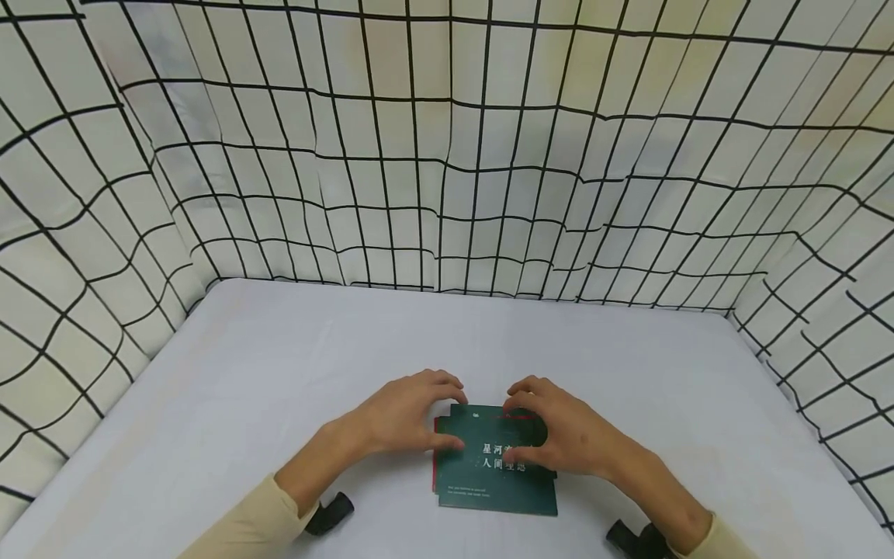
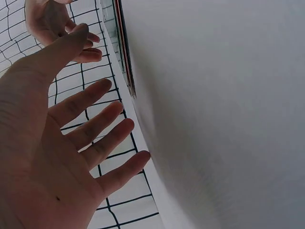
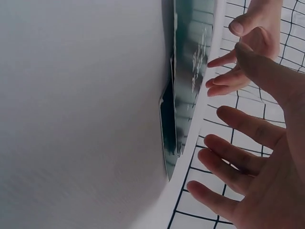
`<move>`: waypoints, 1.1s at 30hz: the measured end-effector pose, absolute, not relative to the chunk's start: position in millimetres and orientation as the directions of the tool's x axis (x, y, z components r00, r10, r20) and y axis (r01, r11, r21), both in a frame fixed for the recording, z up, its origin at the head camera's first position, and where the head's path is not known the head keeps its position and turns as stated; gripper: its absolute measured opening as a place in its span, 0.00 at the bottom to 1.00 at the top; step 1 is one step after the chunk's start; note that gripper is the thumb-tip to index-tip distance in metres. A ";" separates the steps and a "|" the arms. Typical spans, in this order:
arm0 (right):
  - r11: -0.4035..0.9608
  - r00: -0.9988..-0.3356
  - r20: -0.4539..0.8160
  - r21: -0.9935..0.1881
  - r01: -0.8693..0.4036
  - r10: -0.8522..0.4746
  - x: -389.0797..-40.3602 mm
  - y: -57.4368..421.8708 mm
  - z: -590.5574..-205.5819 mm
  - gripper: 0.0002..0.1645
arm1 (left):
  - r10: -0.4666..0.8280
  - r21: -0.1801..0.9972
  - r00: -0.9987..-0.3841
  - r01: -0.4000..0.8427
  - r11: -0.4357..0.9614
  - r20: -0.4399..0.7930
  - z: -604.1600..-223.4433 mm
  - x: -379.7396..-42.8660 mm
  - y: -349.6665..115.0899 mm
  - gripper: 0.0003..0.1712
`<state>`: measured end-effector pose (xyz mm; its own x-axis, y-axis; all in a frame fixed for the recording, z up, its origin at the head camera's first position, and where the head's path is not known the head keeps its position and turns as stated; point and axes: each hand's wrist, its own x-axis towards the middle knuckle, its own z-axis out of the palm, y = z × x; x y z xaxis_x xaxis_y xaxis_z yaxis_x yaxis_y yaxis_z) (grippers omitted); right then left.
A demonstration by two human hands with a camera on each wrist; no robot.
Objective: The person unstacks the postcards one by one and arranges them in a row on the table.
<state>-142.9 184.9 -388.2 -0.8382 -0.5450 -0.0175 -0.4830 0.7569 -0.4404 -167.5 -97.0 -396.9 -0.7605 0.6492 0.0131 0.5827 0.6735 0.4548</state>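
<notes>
A small stack of dark green booklets (image 1: pixel 497 491) with white lettering lies on the white table, its layers slightly askew and a red edge peeking out on the left. Over its left side hovers my left hand (image 1: pixel 408 411), thumb and fingers apart and slightly bent. My right hand (image 1: pixel 569 431) is held the same way above the right side, covering part of the lettering. The left wrist view has the left hand (image 2: pixel 62 148) spread, with nothing in it. Seen edge-on in the right wrist view, the stack (image 3: pixel 188 43) lies beyond the spread fingers of the right hand (image 3: pixel 257 171).
White cloth covers the table (image 1: pixel 279 349). Around its back and sides stands a black grid net (image 1: pixel 447 159) in front of pale sheeting. A black device sits at the left wrist (image 1: pixel 330 514), another at the right wrist (image 1: pixel 637 539).
</notes>
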 end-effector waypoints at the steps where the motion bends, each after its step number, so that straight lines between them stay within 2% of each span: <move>1: 0.755 -0.836 -0.029 -0.446 -0.480 -0.548 -142.2 184.6 -388.4 0.32 | 0.653 0.455 -0.757 0.586 0.671 0.013 -396.8 -166.8 -97.3 0.31; 13: 0.749 -0.798 -0.117 -0.445 -0.491 -0.592 -134.1 182.6 -393.6 0.44 | 0.696 0.429 -0.718 0.627 0.650 -0.006 -397.9 -160.9 -97.3 0.41; 23: 0.740 -0.776 -0.107 -0.405 -0.537 -0.621 -130.6 183.9 -395.7 0.52 | 0.717 0.430 -0.696 0.640 0.636 -0.024 -397.3 -158.1 -93.6 0.43; 33: 0.736 -0.768 -0.111 -0.401 -0.546 -0.631 -124.3 181.2 -394.6 0.60 | 0.724 0.419 -0.683 0.633 0.651 -0.094 -398.2 -153.9 -89.9 0.47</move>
